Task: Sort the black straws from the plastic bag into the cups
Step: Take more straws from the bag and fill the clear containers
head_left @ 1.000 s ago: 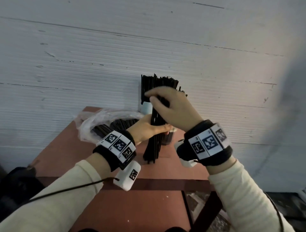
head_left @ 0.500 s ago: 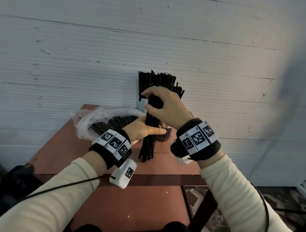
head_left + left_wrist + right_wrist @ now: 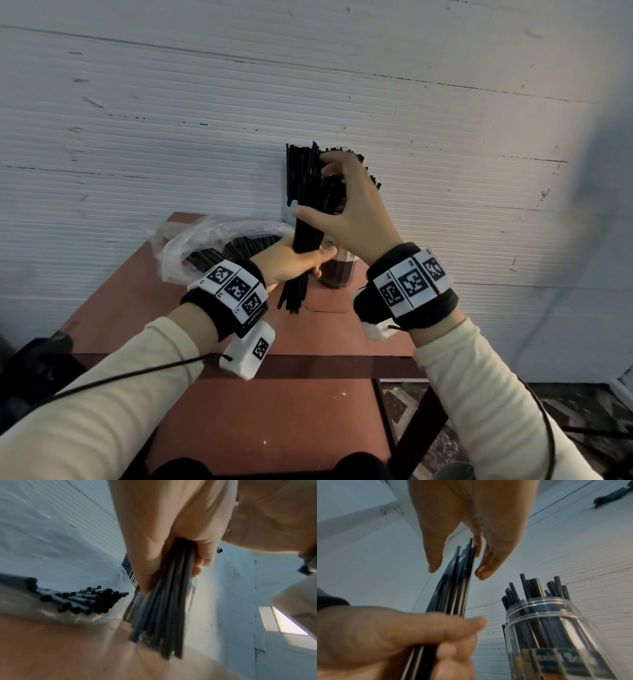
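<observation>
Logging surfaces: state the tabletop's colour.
Reddish-brown; the tabletop shows best in the head view.

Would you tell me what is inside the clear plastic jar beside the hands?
The clear jar holds black straws standing upright, tips above its rim. Its label hides the lower part, so the bottom cannot be seen.

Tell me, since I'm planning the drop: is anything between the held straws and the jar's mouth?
Nothing separate shows between the bundle and the jar, but straws already stand in its mouth, crowding it.
</observation>
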A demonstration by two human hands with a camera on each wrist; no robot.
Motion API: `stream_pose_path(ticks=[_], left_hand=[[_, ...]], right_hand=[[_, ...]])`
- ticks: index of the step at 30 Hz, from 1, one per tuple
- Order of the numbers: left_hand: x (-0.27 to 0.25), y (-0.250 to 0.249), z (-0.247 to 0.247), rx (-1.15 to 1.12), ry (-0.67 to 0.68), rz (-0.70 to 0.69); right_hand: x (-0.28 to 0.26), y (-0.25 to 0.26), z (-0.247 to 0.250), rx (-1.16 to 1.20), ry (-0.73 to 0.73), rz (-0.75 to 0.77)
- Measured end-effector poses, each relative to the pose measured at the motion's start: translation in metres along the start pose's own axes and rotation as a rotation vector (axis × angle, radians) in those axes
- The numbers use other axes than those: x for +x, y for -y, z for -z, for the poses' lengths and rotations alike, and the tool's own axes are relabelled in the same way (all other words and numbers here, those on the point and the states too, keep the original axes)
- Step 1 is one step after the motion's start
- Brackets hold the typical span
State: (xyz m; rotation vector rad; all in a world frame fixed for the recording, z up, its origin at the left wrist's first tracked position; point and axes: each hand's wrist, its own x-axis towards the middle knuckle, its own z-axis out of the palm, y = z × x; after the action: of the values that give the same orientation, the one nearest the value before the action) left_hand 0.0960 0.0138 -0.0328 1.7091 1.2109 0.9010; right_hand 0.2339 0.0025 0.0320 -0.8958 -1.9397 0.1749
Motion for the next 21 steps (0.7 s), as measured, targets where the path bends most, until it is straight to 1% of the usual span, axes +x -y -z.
stream_pose_path(ticks=[2,3,5,7,9,10,11,12,14,15,16,18,19,20,21], left_hand=[[-0.005,-0.015,0.006,-0.070,0.000,-0.072],[-0.010,-0.024,0.009,-0.058,0.023,-0.113],[-0.020,-0.041,0.013,-0.003,0.122,-0.198],[-0.026,-0.047,0.019,0.011,0.277,-0.240],[-0.031,-0.049,0.021,0.056,0.442,-0.215],[-0.030,-0.049,0.021,0.063,0.489,-0.189],[-0.031,-0.050,0.019,0.056,0.513,-0.180],[-0.030,-0.050,0.017,0.044,0.502,-0.176],[-0.028,-0.052,0.013,0.028,0.432,-0.174],[-0.025,-0.053,0.012,0.033,0.365,-0.170],[-0.020,-0.050,0.012,0.057,0.263,-0.177],[-0.006,-0.042,0.010,0.077,-0.046,-0.228],[-0.001,-0.040,0.007,0.050,-0.182,-0.265],[0.007,-0.037,0.005,0.008,-0.266,-0.292],[0.016,-0.035,0.004,-0.014,-0.306,-0.293]], right_hand=[[-0.001,0.005,0.006,0.045,-0.044,-0.082],[0.000,0.006,0.007,0.052,-0.026,-0.108],[0.000,0.006,0.010,0.065,0.078,-0.133],[0.000,0.007,0.010,0.157,0.249,-0.154],[-0.003,0.009,0.009,0.231,0.430,-0.146],[-0.005,0.010,0.007,0.249,0.465,-0.126],[-0.007,0.010,0.007,0.278,0.455,-0.110],[-0.008,0.010,0.007,0.307,0.417,-0.105],[-0.004,0.009,0.011,0.326,0.304,-0.099],[0.000,0.008,0.016,0.340,0.235,-0.101],[0.005,0.006,0.022,0.368,0.155,-0.112],[0.019,0.002,0.040,0.414,-0.021,-0.147],[0.026,-0.001,0.050,0.412,-0.100,-0.164],[0.034,-0.005,0.059,0.405,-0.167,-0.184],[0.041,-0.010,0.067,0.401,-0.219,-0.207]])
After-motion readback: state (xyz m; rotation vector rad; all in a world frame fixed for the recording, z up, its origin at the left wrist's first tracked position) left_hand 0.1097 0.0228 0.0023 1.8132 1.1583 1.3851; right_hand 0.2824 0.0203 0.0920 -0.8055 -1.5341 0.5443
